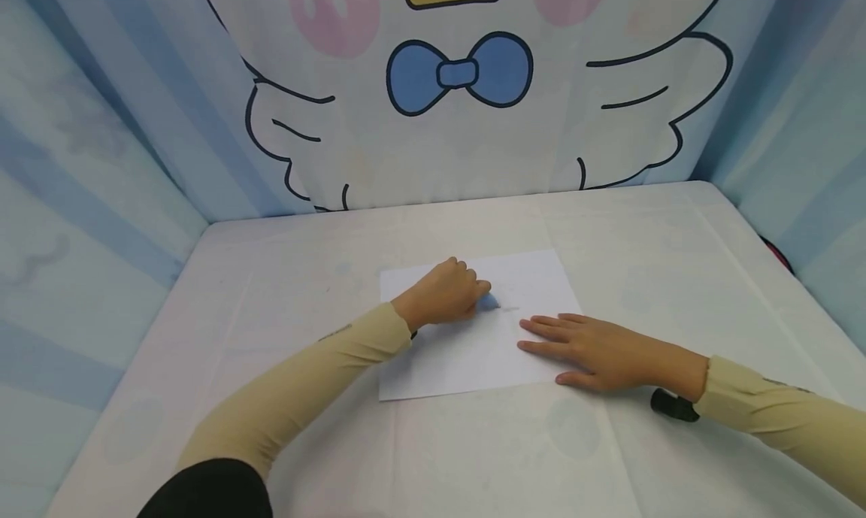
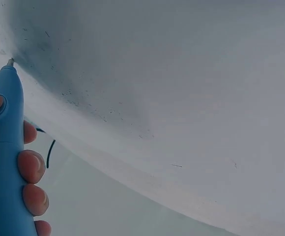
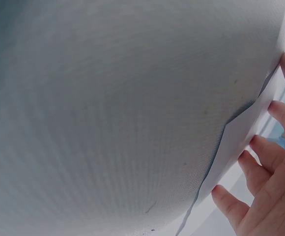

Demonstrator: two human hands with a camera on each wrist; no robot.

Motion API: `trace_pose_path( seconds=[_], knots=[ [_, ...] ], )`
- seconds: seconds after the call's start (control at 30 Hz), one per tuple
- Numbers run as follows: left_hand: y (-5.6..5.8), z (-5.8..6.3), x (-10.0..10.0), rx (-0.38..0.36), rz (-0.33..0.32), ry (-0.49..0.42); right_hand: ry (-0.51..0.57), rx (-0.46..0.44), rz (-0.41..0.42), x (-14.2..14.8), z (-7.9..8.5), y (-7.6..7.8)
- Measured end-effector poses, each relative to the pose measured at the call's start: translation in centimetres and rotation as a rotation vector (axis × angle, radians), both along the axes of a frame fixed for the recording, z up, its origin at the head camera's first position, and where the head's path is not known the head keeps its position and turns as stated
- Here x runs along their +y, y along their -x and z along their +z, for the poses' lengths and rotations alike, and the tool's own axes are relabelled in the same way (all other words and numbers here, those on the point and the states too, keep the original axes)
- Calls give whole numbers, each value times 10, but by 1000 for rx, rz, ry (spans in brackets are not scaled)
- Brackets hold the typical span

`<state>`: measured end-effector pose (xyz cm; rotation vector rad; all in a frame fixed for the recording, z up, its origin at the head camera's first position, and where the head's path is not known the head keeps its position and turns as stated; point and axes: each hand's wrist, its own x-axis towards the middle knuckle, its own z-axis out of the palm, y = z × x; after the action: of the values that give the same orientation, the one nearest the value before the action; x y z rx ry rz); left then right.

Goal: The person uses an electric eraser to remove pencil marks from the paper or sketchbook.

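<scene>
My left hand [image 1: 443,291] grips a blue pen-shaped electric eraser [image 2: 4,132], its thumb on the round button and the other fingers curled about the body. The narrow tip points at a sheet of white paper [image 1: 440,364]. Dark crumbs and short specks [image 2: 71,102] are scattered over the paper in the left wrist view. In the head view, a faint grey mark [image 1: 511,309] shows just right of the tip. My right hand [image 1: 595,352] lies with spread fingers across the sheet's right edge, fingertips on the paper.
The sheet lies on a table with a pale cloth [image 1: 284,292]. Behind it hangs a curtain [image 1: 473,153] printed with a cartoon figure and a blue bow tie. Blue-and-white striped curtains [image 1: 74,225] enclose the sides. A dark strap piece [image 1: 674,405] sits under the right wrist.
</scene>
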<state>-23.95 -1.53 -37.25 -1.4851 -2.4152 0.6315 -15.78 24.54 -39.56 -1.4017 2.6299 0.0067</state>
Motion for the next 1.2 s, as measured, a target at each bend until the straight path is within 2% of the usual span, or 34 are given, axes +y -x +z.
trace_pose_path(
  seconds=[0.23, 0.77, 1.2],
  knots=[
    [-1, 1, 4, -39, -2, 2, 10, 5, 5, 0, -1, -1],
    [-1, 5, 7, -42, 14, 22, 11, 26, 21, 1, 0, 0],
    [-2, 5, 8, -27, -20, 11, 21, 35, 28, -1, 0, 0]
  ],
)
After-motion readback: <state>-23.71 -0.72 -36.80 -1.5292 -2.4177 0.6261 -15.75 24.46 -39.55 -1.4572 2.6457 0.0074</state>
